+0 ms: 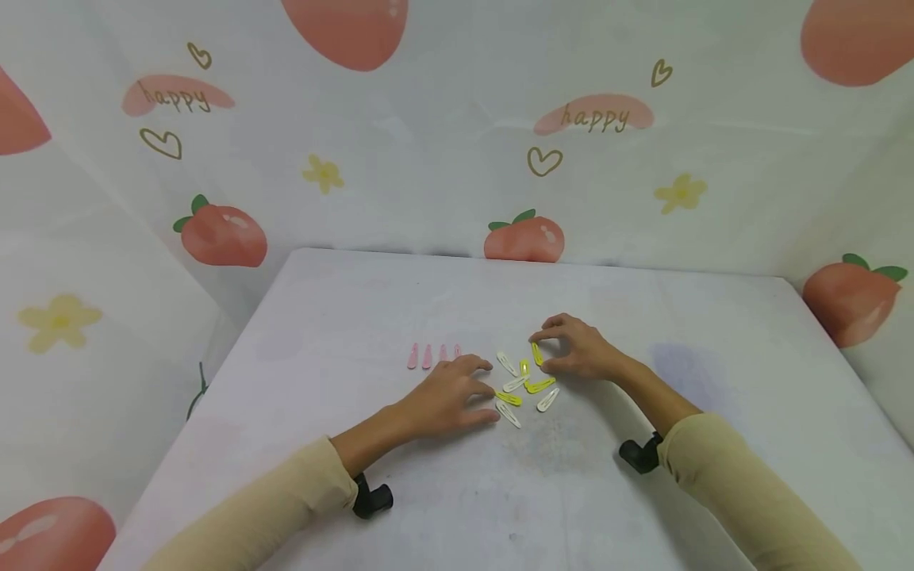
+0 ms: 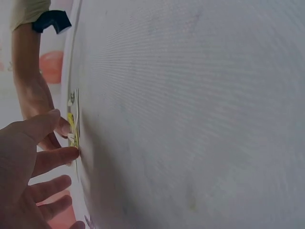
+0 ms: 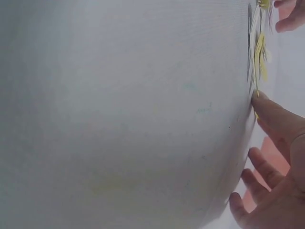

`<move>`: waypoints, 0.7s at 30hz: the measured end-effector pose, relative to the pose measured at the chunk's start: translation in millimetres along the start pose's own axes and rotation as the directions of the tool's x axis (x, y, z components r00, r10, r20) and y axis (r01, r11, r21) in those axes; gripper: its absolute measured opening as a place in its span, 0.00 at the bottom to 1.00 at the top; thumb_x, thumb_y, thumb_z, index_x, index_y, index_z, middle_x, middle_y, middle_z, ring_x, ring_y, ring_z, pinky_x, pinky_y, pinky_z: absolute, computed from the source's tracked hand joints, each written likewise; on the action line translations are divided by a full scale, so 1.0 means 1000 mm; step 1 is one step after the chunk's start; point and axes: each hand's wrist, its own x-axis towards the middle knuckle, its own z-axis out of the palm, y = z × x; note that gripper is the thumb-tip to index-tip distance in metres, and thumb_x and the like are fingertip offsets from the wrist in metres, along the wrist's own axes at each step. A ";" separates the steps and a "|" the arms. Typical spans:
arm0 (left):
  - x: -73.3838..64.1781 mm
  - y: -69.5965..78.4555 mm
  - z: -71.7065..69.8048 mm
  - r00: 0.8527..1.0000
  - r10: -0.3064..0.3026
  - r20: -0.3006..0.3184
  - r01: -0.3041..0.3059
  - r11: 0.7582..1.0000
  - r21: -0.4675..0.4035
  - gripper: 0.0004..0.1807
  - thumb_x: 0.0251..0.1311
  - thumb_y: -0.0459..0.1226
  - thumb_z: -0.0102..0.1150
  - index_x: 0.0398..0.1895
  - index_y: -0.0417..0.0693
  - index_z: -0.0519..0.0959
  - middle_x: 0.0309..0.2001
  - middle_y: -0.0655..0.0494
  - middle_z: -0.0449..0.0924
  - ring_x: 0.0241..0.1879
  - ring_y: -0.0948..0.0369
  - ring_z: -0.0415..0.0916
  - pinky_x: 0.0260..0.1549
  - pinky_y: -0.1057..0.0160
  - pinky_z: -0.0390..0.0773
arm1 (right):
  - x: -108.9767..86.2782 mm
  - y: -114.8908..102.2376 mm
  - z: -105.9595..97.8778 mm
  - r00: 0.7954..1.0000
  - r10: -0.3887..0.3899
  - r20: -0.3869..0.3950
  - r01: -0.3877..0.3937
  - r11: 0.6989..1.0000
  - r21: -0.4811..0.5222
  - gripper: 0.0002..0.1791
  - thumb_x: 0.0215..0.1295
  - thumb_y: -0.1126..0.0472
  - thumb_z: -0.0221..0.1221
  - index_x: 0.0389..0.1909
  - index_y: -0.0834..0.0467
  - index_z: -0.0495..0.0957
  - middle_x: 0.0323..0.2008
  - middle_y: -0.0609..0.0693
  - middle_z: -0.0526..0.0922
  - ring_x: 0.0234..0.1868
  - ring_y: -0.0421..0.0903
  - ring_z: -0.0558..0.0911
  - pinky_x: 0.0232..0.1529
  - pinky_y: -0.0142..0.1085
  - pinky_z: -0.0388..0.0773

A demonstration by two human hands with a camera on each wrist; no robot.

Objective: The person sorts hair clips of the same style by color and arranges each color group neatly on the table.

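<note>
Several white hair clips and yellow hair clips lie in a loose cluster between the two hands. My right hand pinches a yellow hair clip at the cluster's far right edge, thumb at one end and index finger at the other. At the cluster's left side, the left hand has its fingers spread, and the index fingertip touches another yellow hair clip. Its thumb stays apart from that clip, close to a white one. In the left wrist view the left fingers look loosely extended.
Several pink hair clips stand in a row behind the left hand, the rightmost partly covered by it. A white cloth-covered table carries everything. Behind it hangs a printed backdrop. Each wrist wears a black camera mount.
</note>
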 end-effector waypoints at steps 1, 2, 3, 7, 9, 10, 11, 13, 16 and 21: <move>0.001 0.000 0.001 1.000 0.001 -0.003 -0.001 1.000 0.012 0.21 0.63 0.55 0.62 0.50 0.53 0.87 0.63 0.52 0.74 0.66 0.57 0.65 0.55 0.51 0.71 | 0.000 0.000 0.000 1.000 -0.004 -0.002 0.004 1.000 -0.003 0.23 0.56 0.60 0.70 0.55 0.55 0.83 0.58 0.61 0.73 0.62 0.62 0.70 0.60 0.66 0.63; 0.002 0.000 0.001 1.000 0.001 -0.007 -0.001 1.000 0.019 0.22 0.63 0.55 0.62 0.50 0.53 0.87 0.63 0.52 0.74 0.66 0.57 0.65 0.55 0.51 0.71 | 0.000 0.000 0.000 1.000 -0.007 -0.005 0.007 1.000 -0.005 0.23 0.56 0.60 0.71 0.55 0.55 0.83 0.58 0.61 0.74 0.62 0.62 0.70 0.60 0.67 0.62; 0.002 0.000 0.002 1.000 0.002 -0.011 -0.002 1.000 0.026 0.22 0.63 0.55 0.62 0.51 0.53 0.87 0.63 0.52 0.74 0.66 0.57 0.65 0.55 0.51 0.71 | 0.000 0.000 0.000 1.000 -0.009 -0.008 0.009 1.000 -0.006 0.23 0.56 0.60 0.71 0.55 0.55 0.83 0.57 0.61 0.74 0.62 0.62 0.70 0.60 0.67 0.61; 0.006 0.001 0.003 1.000 -0.001 -0.030 0.002 0.999 0.036 0.23 0.62 0.56 0.62 0.52 0.52 0.86 0.63 0.52 0.73 0.66 0.57 0.64 0.56 0.50 0.70 | 0.000 0.000 0.000 1.000 -0.012 -0.014 0.012 1.000 -0.002 0.23 0.56 0.60 0.71 0.55 0.55 0.83 0.57 0.60 0.74 0.62 0.62 0.70 0.60 0.67 0.61; 0.007 0.002 0.005 0.999 -0.010 -0.036 0.011 0.999 0.043 0.24 0.62 0.57 0.62 0.52 0.52 0.86 0.63 0.51 0.73 0.66 0.56 0.64 0.57 0.49 0.70 | 0.000 0.001 0.000 1.000 -0.020 -0.018 0.020 1.000 0.000 0.23 0.56 0.60 0.71 0.55 0.56 0.83 0.57 0.60 0.74 0.61 0.62 0.70 0.60 0.67 0.62; 0.008 0.002 0.005 0.999 -0.015 -0.037 0.017 0.999 0.048 0.25 0.61 0.57 0.62 0.53 0.51 0.86 0.64 0.51 0.73 0.67 0.56 0.63 0.58 0.49 0.69 | 0.000 0.001 0.000 0.999 -0.025 -0.020 0.025 1.000 -0.001 0.23 0.56 0.60 0.71 0.55 0.56 0.83 0.57 0.60 0.74 0.61 0.62 0.70 0.60 0.67 0.62; 0.009 0.003 0.006 0.999 -0.019 -0.040 0.021 0.998 0.054 0.26 0.61 0.58 0.63 0.53 0.51 0.85 0.64 0.51 0.73 0.67 0.55 0.63 0.58 0.48 0.69 | 0.000 0.001 0.001 0.999 -0.030 -0.021 0.030 1.000 -0.001 0.23 0.56 0.60 0.72 0.55 0.56 0.84 0.57 0.60 0.74 0.61 0.62 0.71 0.59 0.67 0.62; 0.011 0.004 0.008 0.998 -0.026 -0.051 0.030 0.997 0.068 0.27 0.60 0.58 0.64 0.53 0.51 0.85 0.63 0.50 0.73 0.67 0.55 0.63 0.58 0.48 0.69 | 0.000 0.002 0.001 0.999 -0.040 -0.025 0.040 0.999 -0.002 0.23 0.56 0.60 0.72 0.54 0.56 0.84 0.56 0.60 0.75 0.61 0.62 0.71 0.59 0.67 0.62; 0.014 0.005 0.010 0.997 -0.035 -0.063 0.041 0.995 0.087 0.28 0.58 0.59 0.65 0.53 0.51 0.85 0.63 0.50 0.73 0.66 0.55 0.64 0.57 0.49 0.70 | 0.000 0.004 0.001 0.998 -0.050 -0.030 0.050 0.999 -0.001 0.23 0.56 0.60 0.71 0.54 0.56 0.84 0.56 0.60 0.75 0.60 0.62 0.71 0.59 0.66 0.63; 0.017 0.005 0.013 0.997 -0.054 -0.063 0.059 0.995 0.077 0.27 0.57 0.57 0.67 0.53 0.51 0.85 0.63 0.52 0.74 0.66 0.55 0.64 0.58 0.50 0.70 | 0.000 0.004 0.002 0.998 -0.054 -0.029 0.054 0.999 -0.001 0.23 0.56 0.61 0.71 0.54 0.56 0.84 0.56 0.61 0.75 0.60 0.62 0.71 0.59 0.65 0.64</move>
